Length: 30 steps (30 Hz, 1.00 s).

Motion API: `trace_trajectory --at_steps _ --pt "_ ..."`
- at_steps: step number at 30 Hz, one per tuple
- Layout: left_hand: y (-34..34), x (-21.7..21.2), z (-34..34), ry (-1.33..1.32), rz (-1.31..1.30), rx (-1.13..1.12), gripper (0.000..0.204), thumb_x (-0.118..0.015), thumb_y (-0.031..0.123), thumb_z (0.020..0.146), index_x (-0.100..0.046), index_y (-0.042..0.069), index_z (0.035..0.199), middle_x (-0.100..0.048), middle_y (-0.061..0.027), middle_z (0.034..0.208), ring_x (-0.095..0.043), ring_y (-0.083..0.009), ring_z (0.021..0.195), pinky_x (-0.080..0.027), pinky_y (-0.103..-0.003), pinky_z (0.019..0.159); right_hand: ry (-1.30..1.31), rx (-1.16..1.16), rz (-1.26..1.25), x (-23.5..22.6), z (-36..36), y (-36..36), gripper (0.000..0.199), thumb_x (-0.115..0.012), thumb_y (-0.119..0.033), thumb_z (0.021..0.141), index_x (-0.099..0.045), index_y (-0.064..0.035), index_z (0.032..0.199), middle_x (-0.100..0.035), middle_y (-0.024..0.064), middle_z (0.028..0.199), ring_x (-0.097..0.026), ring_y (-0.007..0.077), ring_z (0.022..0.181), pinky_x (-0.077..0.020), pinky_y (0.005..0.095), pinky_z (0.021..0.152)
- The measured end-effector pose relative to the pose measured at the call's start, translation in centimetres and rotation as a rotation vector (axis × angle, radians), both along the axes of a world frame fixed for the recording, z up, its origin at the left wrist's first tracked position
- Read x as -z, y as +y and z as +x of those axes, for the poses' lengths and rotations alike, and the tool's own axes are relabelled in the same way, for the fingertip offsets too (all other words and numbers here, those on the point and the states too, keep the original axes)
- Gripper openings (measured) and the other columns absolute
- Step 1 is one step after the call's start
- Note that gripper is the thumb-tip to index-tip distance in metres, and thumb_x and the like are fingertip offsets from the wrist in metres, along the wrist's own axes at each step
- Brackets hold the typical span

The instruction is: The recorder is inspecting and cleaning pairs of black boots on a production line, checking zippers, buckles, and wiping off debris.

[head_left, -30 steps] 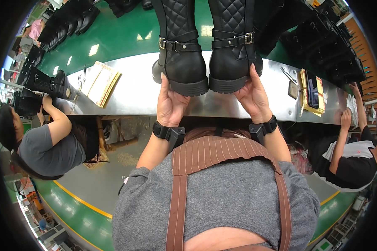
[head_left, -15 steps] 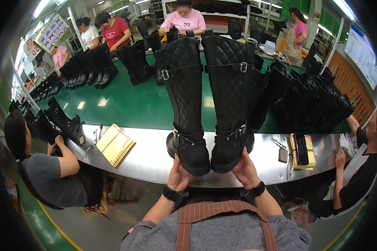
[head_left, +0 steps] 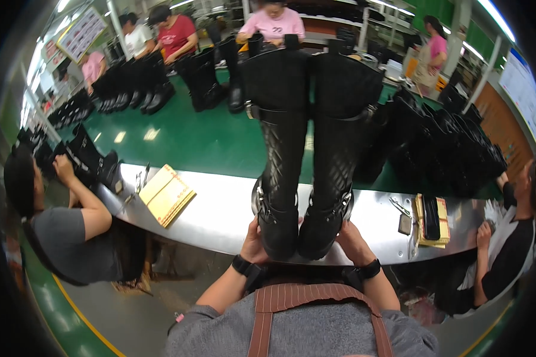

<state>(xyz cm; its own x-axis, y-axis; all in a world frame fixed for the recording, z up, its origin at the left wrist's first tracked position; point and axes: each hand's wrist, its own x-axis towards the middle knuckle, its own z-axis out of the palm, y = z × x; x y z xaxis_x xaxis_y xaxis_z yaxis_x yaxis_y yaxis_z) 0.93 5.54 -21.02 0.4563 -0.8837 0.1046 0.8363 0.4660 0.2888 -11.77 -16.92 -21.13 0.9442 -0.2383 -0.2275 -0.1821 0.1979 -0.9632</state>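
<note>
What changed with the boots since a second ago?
The camera tipped up, so the tops of the black boots now show. The boots seem turned a little: the right one's upper buckle sits nearer its outer edge than just before. Nothing was let go: the left hand and right hand still hold the boots low. The yellow papers stayed on the table.

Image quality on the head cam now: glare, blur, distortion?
Head view: glare spots the green tabletop and whitens the steel strip; head view: fisheye bows that strip, corners go black; head view: held black quilted boots look slightly soft, nearly featureless up top.
</note>
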Motion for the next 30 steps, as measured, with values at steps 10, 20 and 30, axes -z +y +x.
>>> trace_trajectory --at_steps 10,20,30 --pt "-1.7 2.1 -0.5 0.221 0.085 0.278 0.046 -0.049 0.037 0.095 -0.056 0.006 0.129 -0.063 -0.0133 0.122 -0.063 -0.0211 0.109 -0.046 -0.04 0.102 -0.478 -0.399 -0.112 -4.4 0.4 -4.8 0.093 -0.087 -0.026 0.067 -0.038 -0.0044 0.143 -0.05 0.0154 0.137 -0.047 0.0288 0.128 -0.0324 0.0422 0.11" --pt "-0.8 -4.2 8.0 -0.911 0.623 -0.088 0.093 -0.064 0.048 0.087 -0.008 0.013 0.153 -0.023 -0.0198 0.153 -0.023 -0.0292 0.142 -0.02 -0.049 0.115 -0.083 -0.069 -0.705 -5.9 -0.8 -4.2 0.044 -0.061 0.004 0.07 -0.062 0.0038 0.114 -0.065 0.0108 0.113 -0.063 0.0227 0.101 -0.0481 0.0349 0.093" --pt "-5.8 -6.6 5.0 -1.218 0.493 -0.518 0.068 -0.085 0.009 0.058 -0.057 0.0 0.119 -0.062 -0.0098 0.114 -0.057 -0.0208 0.107 -0.045 -0.035 0.095 -0.425 -0.121 -0.88 -12.3 0.8 0.5 0.08 -0.089 -0.033 0.061 -0.054 -0.0056 0.127 -0.053 0.0182 0.131 -0.051 0.0324 0.122 -0.0397 0.0408 0.102"
